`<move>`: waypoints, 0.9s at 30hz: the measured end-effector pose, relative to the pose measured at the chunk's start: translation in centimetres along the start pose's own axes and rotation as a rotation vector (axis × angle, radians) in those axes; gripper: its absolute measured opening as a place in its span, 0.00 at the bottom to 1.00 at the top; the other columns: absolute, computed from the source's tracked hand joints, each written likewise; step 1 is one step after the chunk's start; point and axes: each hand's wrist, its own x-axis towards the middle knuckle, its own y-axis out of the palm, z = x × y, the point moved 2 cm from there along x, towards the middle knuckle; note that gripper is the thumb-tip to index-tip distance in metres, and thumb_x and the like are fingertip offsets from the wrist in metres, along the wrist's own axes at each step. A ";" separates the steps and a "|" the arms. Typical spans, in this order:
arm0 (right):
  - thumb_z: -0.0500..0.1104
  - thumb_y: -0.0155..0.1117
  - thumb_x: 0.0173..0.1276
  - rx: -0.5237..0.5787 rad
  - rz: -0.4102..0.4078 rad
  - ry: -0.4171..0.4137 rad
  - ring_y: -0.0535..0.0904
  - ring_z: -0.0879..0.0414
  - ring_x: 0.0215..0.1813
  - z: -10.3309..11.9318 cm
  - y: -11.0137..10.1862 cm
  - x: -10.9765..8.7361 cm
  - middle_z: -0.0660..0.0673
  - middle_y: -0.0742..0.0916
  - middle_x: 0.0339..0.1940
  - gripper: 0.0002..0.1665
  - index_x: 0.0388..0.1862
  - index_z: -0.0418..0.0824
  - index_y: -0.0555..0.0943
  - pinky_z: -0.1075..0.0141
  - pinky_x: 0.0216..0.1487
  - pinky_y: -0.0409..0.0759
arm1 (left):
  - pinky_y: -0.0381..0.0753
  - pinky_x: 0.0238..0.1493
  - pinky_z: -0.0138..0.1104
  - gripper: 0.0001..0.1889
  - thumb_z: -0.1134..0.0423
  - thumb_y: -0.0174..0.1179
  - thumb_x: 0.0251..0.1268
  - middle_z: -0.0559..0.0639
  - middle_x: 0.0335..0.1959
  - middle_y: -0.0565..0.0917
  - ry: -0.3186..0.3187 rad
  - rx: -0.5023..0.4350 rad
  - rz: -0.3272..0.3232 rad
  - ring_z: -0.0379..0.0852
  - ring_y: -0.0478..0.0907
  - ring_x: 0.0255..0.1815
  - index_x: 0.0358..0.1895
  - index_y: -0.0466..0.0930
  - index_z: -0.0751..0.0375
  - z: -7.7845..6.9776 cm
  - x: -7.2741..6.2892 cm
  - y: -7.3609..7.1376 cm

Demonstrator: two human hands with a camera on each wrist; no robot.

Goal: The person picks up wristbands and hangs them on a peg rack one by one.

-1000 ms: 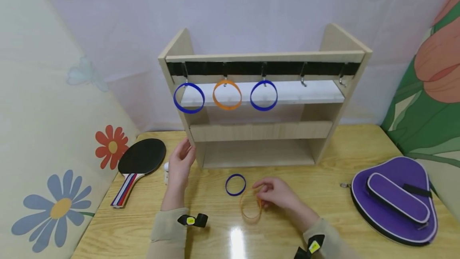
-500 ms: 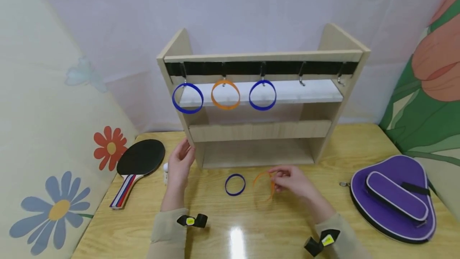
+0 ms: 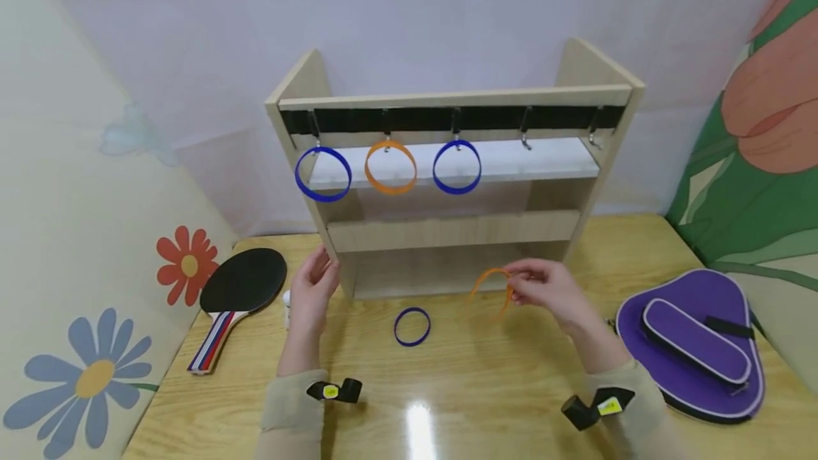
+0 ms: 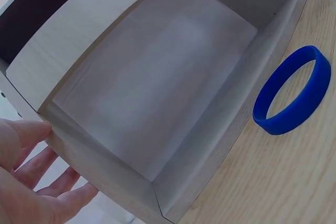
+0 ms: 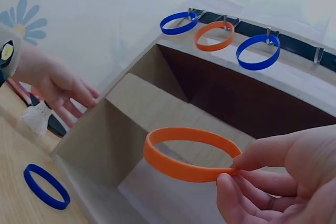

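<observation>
In the head view my right hand [image 3: 546, 289] pinches an orange silicone wristband [image 5: 184, 171] between thumb and fingers, held up in front of the wooden shelf rack's [image 3: 454, 233] lower right part. The band's loop points left. My left hand [image 3: 313, 289] touches the rack's left side panel, thumb at the front edge and fingers along the outer face. A blue wristband [image 4: 302, 109] lies on the table before the rack. From the rack's hooks hang a blue band [image 3: 324, 198], an orange band [image 3: 391, 192] and another blue band [image 3: 456, 192]. Two hooks [image 3: 526, 139] at the right are bare.
A black table tennis paddle [image 3: 246, 279] lies at the left on the wooden table [image 3: 358, 403], with a small white object [image 3: 287, 300] beside my left wrist. At the right lies a purple paddle case [image 3: 696, 346], partly behind my right forearm.
My right hand has lifted the orange wristband up and to the right, away from the blue band on the table. My left hand stays at the rack's side. The head view has shifted slightly.
</observation>
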 end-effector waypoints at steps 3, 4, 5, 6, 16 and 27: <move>0.28 0.57 0.69 0.017 -0.015 -0.004 0.83 0.64 0.30 1.2 -0.6 -0.1 0.55 0.85 0.29 0.20 0.55 0.15 0.72 0.71 0.36 0.85 | 0.69 0.71 0.42 0.29 0.63 0.51 0.77 0.55 0.76 0.64 0.004 -0.011 0.001 0.49 0.64 0.74 0.77 0.57 0.57 0.0 0.1 0.0; 0.29 0.57 0.69 0.020 -0.018 -0.005 0.83 0.64 0.30 1.6 -0.7 -0.2 0.55 0.85 0.29 0.18 0.54 0.17 0.73 0.71 0.36 0.85 | 0.69 0.72 0.42 0.29 0.63 0.51 0.77 0.55 0.76 0.64 0.004 -0.014 0.001 0.49 0.64 0.75 0.77 0.57 0.58 0.1 0.1 0.1; 0.29 0.57 0.69 0.026 -0.018 -0.003 0.83 0.64 0.31 2.0 -0.9 -0.2 0.54 0.85 0.29 0.16 0.53 0.20 0.75 0.71 0.36 0.86 | 0.68 0.72 0.42 0.29 0.63 0.51 0.77 0.55 0.77 0.64 0.004 -0.016 0.002 0.49 0.63 0.75 0.77 0.57 0.58 0.1 0.2 0.1; 0.29 0.57 0.69 0.032 -0.018 0.000 0.83 0.63 0.31 2.3 -1.1 -0.2 0.53 0.85 0.30 0.14 0.52 0.23 0.77 0.71 0.37 0.86 | 0.69 0.72 0.42 0.29 0.63 0.51 0.77 0.55 0.77 0.64 0.002 -0.016 0.001 0.50 0.63 0.75 0.77 0.57 0.58 0.1 0.2 0.1; 0.28 0.57 0.70 0.056 -0.031 -0.037 0.84 0.61 0.30 5.3 -2.0 0.0 0.51 0.85 0.30 0.10 0.43 0.39 0.81 0.71 0.37 0.86 | 0.68 0.72 0.45 0.28 0.63 0.51 0.77 0.57 0.76 0.64 0.026 0.002 -0.001 0.51 0.63 0.75 0.76 0.59 0.59 -0.1 0.5 0.0; 0.29 0.56 0.72 0.269 -0.035 -0.167 0.84 0.59 0.32 9.1 -2.6 -1.0 0.49 0.86 0.31 0.10 0.42 0.41 0.81 0.71 0.36 0.86 | 0.70 0.71 0.41 0.28 0.61 0.50 0.77 0.54 0.76 0.65 0.017 0.015 -0.005 0.48 0.64 0.74 0.77 0.58 0.57 0.2 0.2 0.0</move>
